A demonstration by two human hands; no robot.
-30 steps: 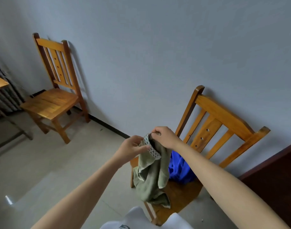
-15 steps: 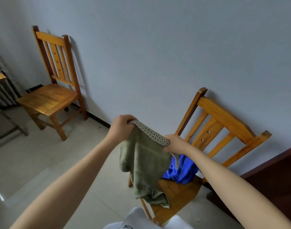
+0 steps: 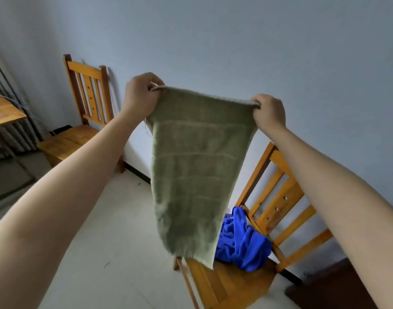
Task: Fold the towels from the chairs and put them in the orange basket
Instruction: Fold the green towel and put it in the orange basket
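A green towel (image 3: 191, 170) hangs spread flat in the air in front of me. My left hand (image 3: 141, 94) pinches its top left corner and my right hand (image 3: 268, 111) pinches its top right corner, both raised high. The towel's lower edge dangles just above the seat of the near wooden chair (image 3: 278, 197). A crumpled blue towel (image 3: 242, 241) lies on that seat against the backrest, partly hidden by the green towel. No orange basket is in view.
A second wooden chair (image 3: 79, 121) stands against the wall at the left, its seat bare. A wooden tabletop edge (image 3: 4, 110) and a radiator (image 3: 10, 137) are at the far left. A dark cabinet corner (image 3: 333, 286) sits at the lower right. Pale floor tiles lie between the chairs.
Both hands rose and moved apart, pulling the bunched green towel off the chair seat and spreading it out flat. The view tilted upward.
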